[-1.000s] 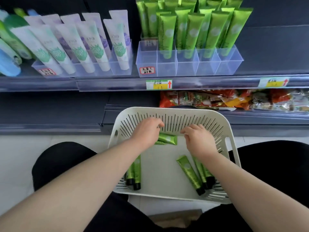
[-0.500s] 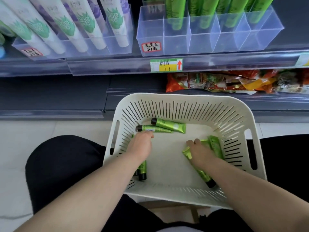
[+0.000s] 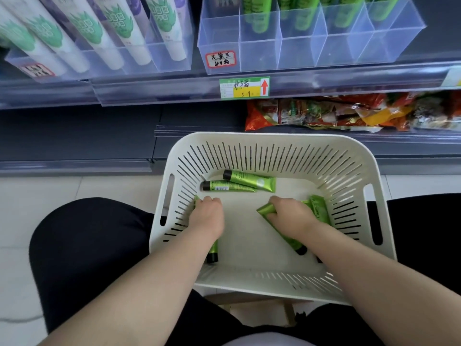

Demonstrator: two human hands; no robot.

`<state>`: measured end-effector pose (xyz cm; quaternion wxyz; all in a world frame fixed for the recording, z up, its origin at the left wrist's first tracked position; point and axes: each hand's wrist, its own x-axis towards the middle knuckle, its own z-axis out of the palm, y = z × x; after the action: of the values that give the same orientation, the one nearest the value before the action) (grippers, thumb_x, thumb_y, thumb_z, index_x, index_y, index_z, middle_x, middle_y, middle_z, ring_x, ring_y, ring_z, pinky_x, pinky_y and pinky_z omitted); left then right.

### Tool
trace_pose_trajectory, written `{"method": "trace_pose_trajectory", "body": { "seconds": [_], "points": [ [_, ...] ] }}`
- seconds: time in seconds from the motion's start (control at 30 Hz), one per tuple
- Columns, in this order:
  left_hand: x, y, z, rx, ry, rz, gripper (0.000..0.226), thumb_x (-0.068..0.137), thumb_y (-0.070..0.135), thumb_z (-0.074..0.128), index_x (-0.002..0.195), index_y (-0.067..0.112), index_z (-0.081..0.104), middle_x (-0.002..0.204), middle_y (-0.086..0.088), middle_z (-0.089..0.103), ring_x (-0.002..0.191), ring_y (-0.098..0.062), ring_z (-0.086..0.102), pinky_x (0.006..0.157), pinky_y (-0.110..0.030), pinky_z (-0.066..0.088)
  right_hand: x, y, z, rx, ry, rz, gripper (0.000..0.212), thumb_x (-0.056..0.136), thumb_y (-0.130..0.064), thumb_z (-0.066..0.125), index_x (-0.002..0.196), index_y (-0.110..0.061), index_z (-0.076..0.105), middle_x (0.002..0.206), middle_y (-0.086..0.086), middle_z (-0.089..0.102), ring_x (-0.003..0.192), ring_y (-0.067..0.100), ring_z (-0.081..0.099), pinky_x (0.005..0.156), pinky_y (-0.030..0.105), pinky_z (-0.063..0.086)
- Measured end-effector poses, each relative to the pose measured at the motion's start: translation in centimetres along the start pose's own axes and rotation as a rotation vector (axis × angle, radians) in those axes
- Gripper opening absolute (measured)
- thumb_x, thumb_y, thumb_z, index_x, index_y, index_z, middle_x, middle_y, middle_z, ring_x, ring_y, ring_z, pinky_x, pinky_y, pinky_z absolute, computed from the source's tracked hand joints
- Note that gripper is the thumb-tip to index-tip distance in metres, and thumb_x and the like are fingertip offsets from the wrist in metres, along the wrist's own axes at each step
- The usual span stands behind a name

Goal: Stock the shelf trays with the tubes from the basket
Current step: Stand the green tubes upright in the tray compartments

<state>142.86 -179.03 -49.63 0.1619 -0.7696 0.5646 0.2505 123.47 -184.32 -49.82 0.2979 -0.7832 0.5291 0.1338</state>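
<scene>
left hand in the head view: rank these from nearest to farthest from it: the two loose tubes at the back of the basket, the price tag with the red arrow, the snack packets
From the left hand:
1. Two loose tubes, just ahead of it at the basket's back.
2. Snack packets, on the lower shelf beyond the basket, to the right.
3. Price tag, higher up on the shelf edge.

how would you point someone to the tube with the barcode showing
Look in the white slotted basket below the shelf. Two green tubes lie untouched along its far wall; it is the nearer, lower one, cap pointing left. Only it shows a white barcode patch; the tube behind shows a round logo.
</scene>
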Motion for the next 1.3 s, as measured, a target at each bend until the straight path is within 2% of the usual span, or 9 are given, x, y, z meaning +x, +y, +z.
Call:
{"method": "trace_pose_trajectory", "body": {
  "seconds": [0.1, 0.23, 0.33, 0.47, 0.63, 0.77, 0.9, 1.07, 1.3],
  "points": [
    [0.2, -0.1, 0.3, -0.033, -0.013, 0.004, 0.045, 0.082, -0.007, 0.052, 0.125, 0.007, 0.050, 0.123, -0.011, 0.050, 0.116, -0.027, 0.047, 0.092, -0.036, 0.047, -0.1, -0.3, -0.8, 0.046, 0.061, -0.014, 0.029, 0.092, -0.029, 0.051, 0.119, -0.020, 0.051, 0.101, 0.009, 0.065, 0.090, 0.030, 0.061, 0.069, 0.036, 0.052],
    [-0.1, 1.1, 1.0, -0.369, -0.098, 0.143, 0.041, 0.088, -0.003, 0.050, 0.125, 0.014, 0.055, 0.113, 0.001, 0.058, 0.108, -0.017, 0.056, 0.088, -0.023, 0.043, 0.0, -0.4, -1.0, 0.078, 0.088, -0.016, 0.036, 0.092, -0.031, 0.052, 0.127, -0.022, 0.048, 0.104, 0.008, 0.065, 0.093, 0.029, 0.061, 0.070, 0.034, 0.050],
    [0.2, 1.3, 0.8, -0.440, 0.071, 0.177, 0.038, 0.091, -0.002, 0.049, 0.123, 0.015, 0.058, 0.116, 0.001, 0.060, 0.110, -0.017, 0.058, 0.091, -0.024, 0.045, 0.2, -0.5, -1.1, 0.082, 0.097, -0.017, 0.037, 0.092, -0.031, 0.053, 0.128, -0.023, 0.048, 0.104, 0.008, 0.065, 0.093, 0.029, 0.061, 0.071, 0.035, 0.050],
    [1.0, -0.1, -0.4, -0.323, 0.311, 0.098, 0.047, 0.084, -0.009, 0.052, 0.126, 0.012, 0.057, 0.121, -0.006, 0.056, 0.100, -0.021, 0.058, 0.081, -0.030, 0.048, 0.3, -0.6, -0.9, 0.077, 0.112, -0.036, 0.035, 0.092, -0.030, 0.053, 0.126, -0.023, 0.048, 0.104, 0.007, 0.065, 0.095, 0.029, 0.061, 0.071, 0.035, 0.050],
    [1.1, -1.2, 0.0, -0.221, 0.105, -0.085, 0.034, 0.089, 0.004, 0.059, 0.122, 0.008, 0.053, 0.107, -0.009, 0.061, 0.091, -0.024, 0.058, 0.069, -0.028, 0.042, 0.4, -0.9, -0.6, 0.078, 0.120, -0.047, 0.030, 0.092, -0.031, 0.052, 0.120, -0.022, 0.050, 0.102, 0.006, 0.065, 0.095, 0.029, 0.060, 0.069, 0.035, 0.047],
    [1.2, -1.0, 0.6, -0.186, -0.022, -0.008, 0.032, 0.087, 0.015, 0.065, 0.117, 0.011, 0.055, 0.111, -0.007, 0.063, 0.099, -0.025, 0.060, 0.075, -0.031, 0.048, 0.4, -0.9, -0.6, 0.092, 0.134, -0.046, 0.031, 0.093, -0.032, 0.051, 0.123, -0.023, 0.049, 0.102, 0.006, 0.065, 0.095, 0.028, 0.060, 0.066, 0.033, 0.045],
    [1.3, -0.1, 0.7, -0.009, -0.021, 0.116, 0.062, 0.076, 0.033, 0.079, 0.124, 0.010, 0.047, 0.116, -0.008, 0.051, 0.107, -0.027, 0.053, 0.083, -0.035, 0.046, 0.3, -0.8, -0.7, 0.096, 0.145, -0.040, 0.031, 0.093, -0.032, 0.052, 0.123, -0.024, 0.050, 0.102, 0.005, 0.065, 0.093, 0.027, 0.061, 0.066, 0.032, 0.046],
    [1.5, 1.1, 1.2, 0.231, 0.007, 0.215, 0.050, 0.081, 0.006, 0.067, 0.126, 0.006, 0.046, 0.118, -0.012, 0.050, 0.107, -0.028, 0.050, 0.080, -0.036, 0.048, -0.1, -0.6, -0.9, 0.119, 0.185, -0.029, 0.031, 0.093, -0.031, 0.052, 0.123, -0.022, 0.049, 0.101, 0.005, 0.065, 0.090, 0.027, 0.061, 0.066, 0.033, 0.049],
    [1.8, 1.2, -0.2, -0.325, 0.021, 0.146, 0.010, 0.085, 0.012, 0.055, 0.089, 0.020, 0.052, 0.083, 0.000, 0.055, 0.084, -0.025, 0.058, 0.064, -0.029, 0.042, -0.2, -0.3, -2.1, 0.141, 0.274, -0.029, 0.026, 0.092, -0.029, 0.052, 0.117, -0.022, 0.049, 0.091, 0.003, 0.063, 0.078, 0.026, 0.058, 0.059, 0.032, 0.044]
  ]
}}
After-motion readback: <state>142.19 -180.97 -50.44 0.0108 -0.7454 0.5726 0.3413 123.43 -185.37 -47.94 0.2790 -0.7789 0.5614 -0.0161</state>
